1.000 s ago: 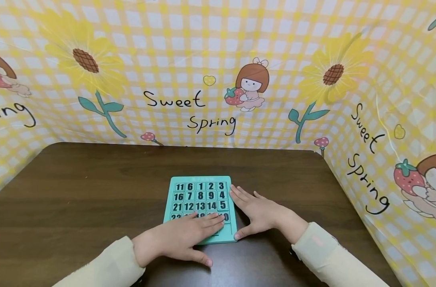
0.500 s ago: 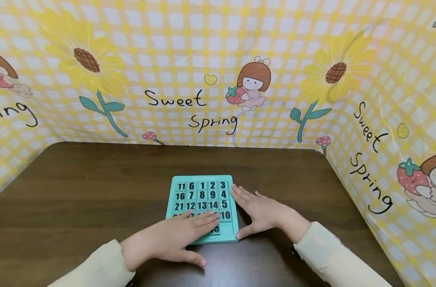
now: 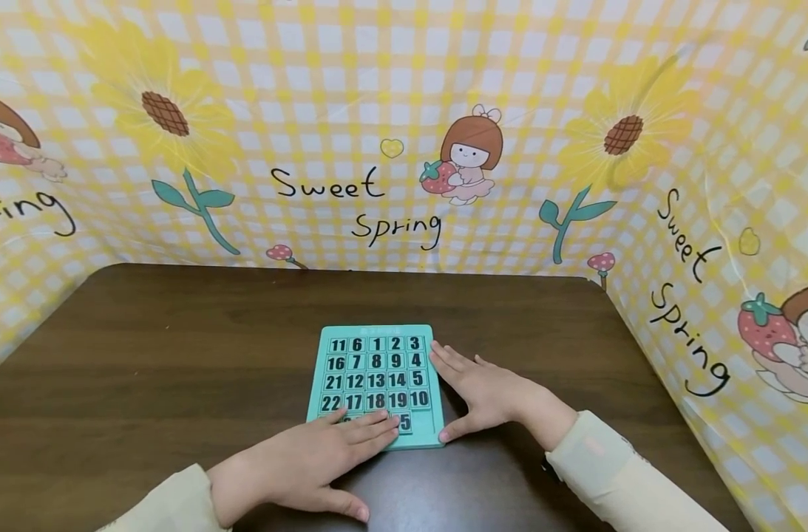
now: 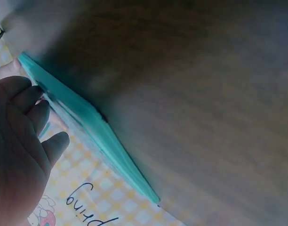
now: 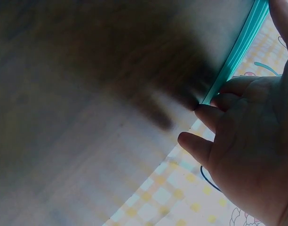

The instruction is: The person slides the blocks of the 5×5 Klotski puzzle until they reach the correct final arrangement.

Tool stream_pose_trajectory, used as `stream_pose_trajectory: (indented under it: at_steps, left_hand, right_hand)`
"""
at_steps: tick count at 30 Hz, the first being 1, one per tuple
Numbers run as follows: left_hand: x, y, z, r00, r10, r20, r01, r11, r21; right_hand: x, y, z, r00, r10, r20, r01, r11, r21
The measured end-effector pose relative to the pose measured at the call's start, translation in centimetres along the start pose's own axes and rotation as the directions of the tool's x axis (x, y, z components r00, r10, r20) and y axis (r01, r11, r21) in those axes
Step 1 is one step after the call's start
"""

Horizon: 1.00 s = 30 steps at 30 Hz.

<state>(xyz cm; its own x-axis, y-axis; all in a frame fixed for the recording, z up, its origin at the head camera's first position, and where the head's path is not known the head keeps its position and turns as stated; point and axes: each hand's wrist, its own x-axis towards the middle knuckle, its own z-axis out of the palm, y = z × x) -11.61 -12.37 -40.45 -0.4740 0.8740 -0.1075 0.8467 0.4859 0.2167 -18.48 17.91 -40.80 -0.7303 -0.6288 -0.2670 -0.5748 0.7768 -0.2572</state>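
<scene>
A turquoise number slide puzzle [image 3: 350, 330] lies flat on the table, its tiles printed with black numbers. One bare cell [image 3: 422, 423] shows at the bottom right of its grid. My left hand [image 3: 304, 462] lies palm down across the lower left of the puzzle, fingers straight, thumb held apart over the table. It hides most of the bottom row; a tile ending in 5 [image 3: 405, 423] peeks out beside the fingertips. Along the right edge my right hand [image 3: 486, 395] rests, fingertips against the upper side and thumb at the lower corner. The right wrist view shows its fingers touching the puzzle's side [image 5: 233, 61].
The puzzle sits on a dark brown wooden table [image 3: 197, 347]. A yellow checked cloth [image 3: 324, 89] with flowers and lettering hangs behind the table and at both sides.
My left hand has slid left and toward me, uncovering the row with 22, 17, 18 and 19. My right hand stays at the puzzle's right edge.
</scene>
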Motion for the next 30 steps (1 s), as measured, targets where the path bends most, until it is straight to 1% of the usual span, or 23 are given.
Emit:
stream_pose_trajectory:
  at_steps: [6, 14, 17, 21, 27, 30]
  left_hand:
    - [0.7, 0.2, -0.2, 1.0, 0.019, 0.004, -0.019, 1.0, 0.014]
    - [2.4, 0.7, -0.3, 0.999, 0.044, 0.032, -0.045, 0.999, 0.019]
    - [2.5, 0.7, -0.2, 0.998, 0.046, 0.034, -0.047, 0.998, 0.041]
    - [1.6, 0.6, -0.2, 0.999, 0.03, 0.019, -0.031, 0.998, 0.05]
    - [-1.0, 0.1, -0.1, 0.999, -0.038, -0.01, 0.039, 0.997, 0.065]
    - [-2.0, -0.2, 0.2, 0.998, -0.058, -0.02, 0.059, 0.996, 0.066]
  right_hand:
    - [0.0, 0.0, 0.1, 1.0, -0.005, -0.002, 0.005, 1.0, 0.003]
    - [0.0, 0.0, 0.1, 1.0, -0.014, -0.007, 0.014, 1.0, 0.009]
    - [-0.1, 0.0, 0.1, 1.0, -0.017, -0.011, 0.017, 1.0, 0.01]
    - [-0.1, 0.0, 0.2, 1.0, -0.012, -0.011, 0.012, 1.0, 0.011]
    - [0.0, -0.1, 0.1, 1.0, 0.002, -0.005, -0.002, 1.0, 0.013]
    - [-0.1, 0.0, 0.0, 1.0, 0.006, 0.002, -0.006, 1.0, 0.014]
